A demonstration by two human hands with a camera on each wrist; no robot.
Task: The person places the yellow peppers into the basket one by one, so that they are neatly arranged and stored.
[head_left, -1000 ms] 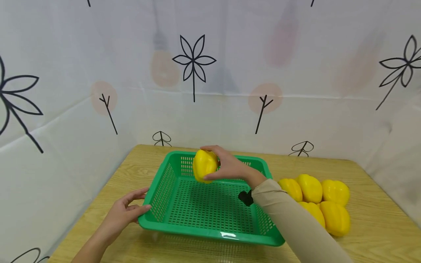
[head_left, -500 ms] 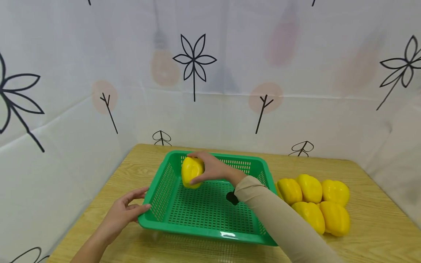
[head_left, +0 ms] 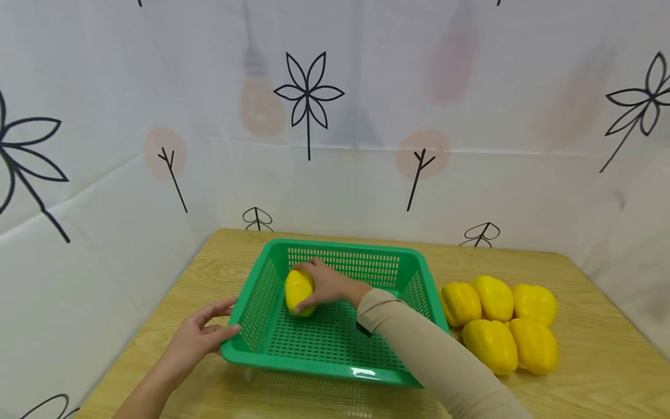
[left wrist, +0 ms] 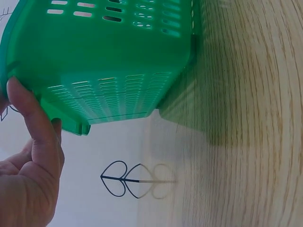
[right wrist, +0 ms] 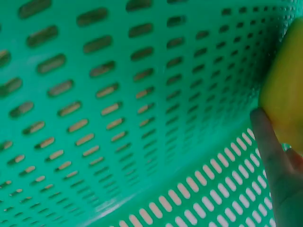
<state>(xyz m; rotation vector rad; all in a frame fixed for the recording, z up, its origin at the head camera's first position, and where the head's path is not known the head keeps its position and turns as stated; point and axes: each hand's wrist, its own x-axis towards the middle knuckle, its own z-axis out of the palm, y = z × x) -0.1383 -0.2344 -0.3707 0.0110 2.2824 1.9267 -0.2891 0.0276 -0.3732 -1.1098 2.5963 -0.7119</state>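
Note:
In the head view my right hand grips a yellow bell pepper low inside the green plastic basket, near its left end. The right wrist view has the pepper at its right edge, with a finger against it and the slotted basket floor beside it. My left hand holds the basket's left rim by the near corner, thumb at the edge. The left wrist view catches a fingertip of this hand at the rim, above the basket's outer wall.
Several more yellow bell peppers lie grouped on the wooden table to the right of the basket. A white patterned cloth hangs behind the table and along its sides.
My right hand has carried the pepper left and down, from above the basket's back part to low inside its left end. The left hand stays on the rim.

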